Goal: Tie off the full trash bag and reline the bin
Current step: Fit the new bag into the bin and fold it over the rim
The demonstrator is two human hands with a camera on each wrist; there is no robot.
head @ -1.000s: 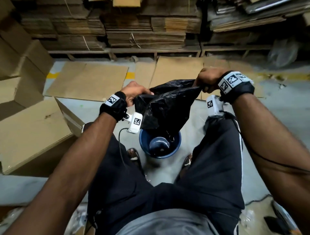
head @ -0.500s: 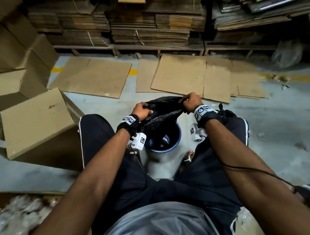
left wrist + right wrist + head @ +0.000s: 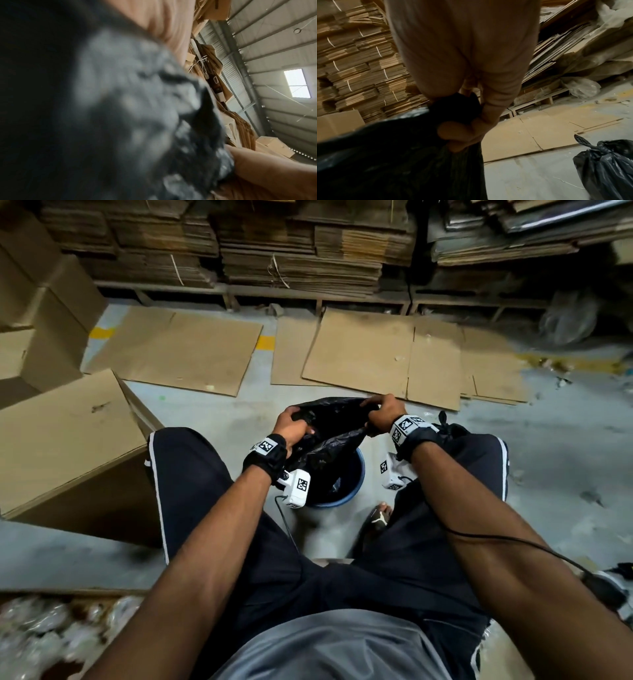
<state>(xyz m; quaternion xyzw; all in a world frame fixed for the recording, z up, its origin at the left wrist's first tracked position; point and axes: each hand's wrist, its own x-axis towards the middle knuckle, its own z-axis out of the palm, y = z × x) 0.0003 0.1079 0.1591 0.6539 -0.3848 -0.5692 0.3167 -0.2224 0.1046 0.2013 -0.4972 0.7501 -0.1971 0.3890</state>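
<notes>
A fresh black bin liner (image 3: 329,440) hangs with its lower part inside the small blue bin (image 3: 356,481) on the floor between my feet. My left hand (image 3: 291,422) grips the liner's left rim and my right hand (image 3: 382,410) grips its right rim, holding the mouth spread. The left wrist view is mostly blurred black plastic (image 3: 137,115) close to the lens. In the right wrist view my fingers (image 3: 464,134) curl round the liner's edge (image 3: 402,155). A tied-off full black trash bag (image 3: 606,166) sits on the floor to my right.
Flattened cardboard sheets (image 3: 376,354) lie on the concrete floor beyond the bin. A large cardboard box (image 3: 65,440) stands at my left knee. Stacks of bundled cardboard (image 3: 291,251) fill the racks behind. Clear plastic scraps (image 3: 34,638) lie at the lower left.
Both hands came down and closer together with the liner. Its body dropped into the blue bin and now hides the bin's inside, which was in plain sight a second ago.
</notes>
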